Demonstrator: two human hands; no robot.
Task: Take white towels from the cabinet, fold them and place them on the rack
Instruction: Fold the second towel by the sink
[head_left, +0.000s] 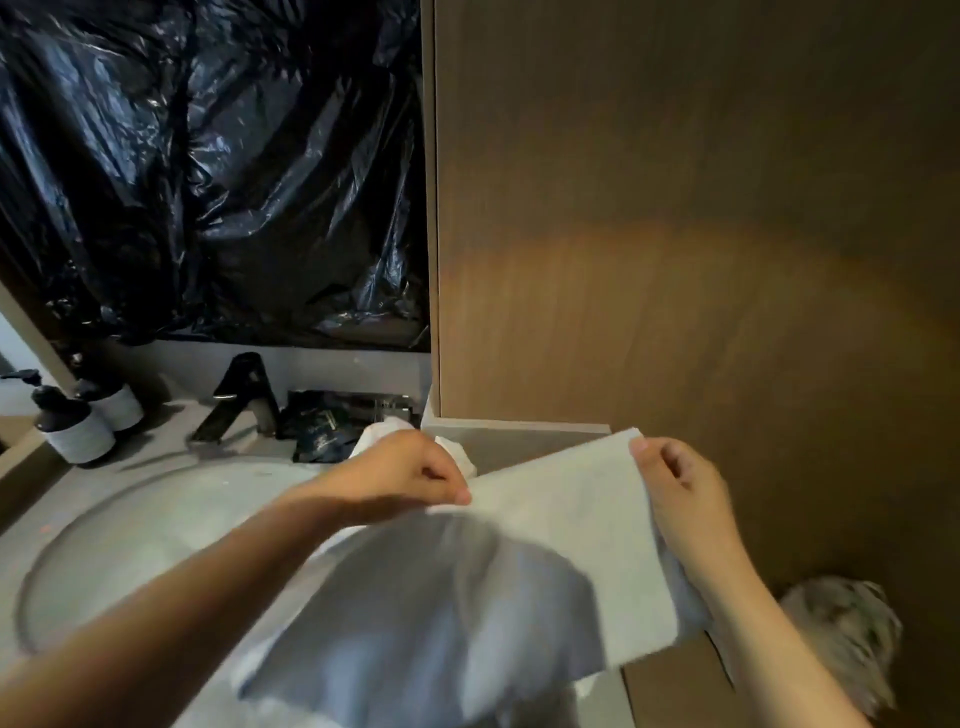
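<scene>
- brown wood-grain cabinet panel (675, 234) fills the right half in front of you, and crinkled black plastic sheeting (208, 171) covers the wall on the left.
- below the sheeting a round pale sink basin (130, 545) sits in the counter, with a dark faucet (244, 400) behind it and two dark-capped pump bottles (78, 431) off to the left.
- the white towel (566, 525) is in the air between your hands, over the basin's right side and in front of the cabinet. its top edge is pulled fairly straight and the rest hangs toward you, blurred lower down.
- expect it to be light, soft and limp. it won't keep a shape by itself, so take it by the corners and keep that edge taut for a clean fold.
- your left hand (405, 475) pinches the left top corner between thumb and curled fingers.
- your right hand (680, 499) pinches the right top corner the same way, closed narrow on the cloth.
- more white cloth (457, 452) shows just behind the left hand. a pale fuzzy thing (841, 634) at lower right is too blurred to name, and no rack is in view.
</scene>
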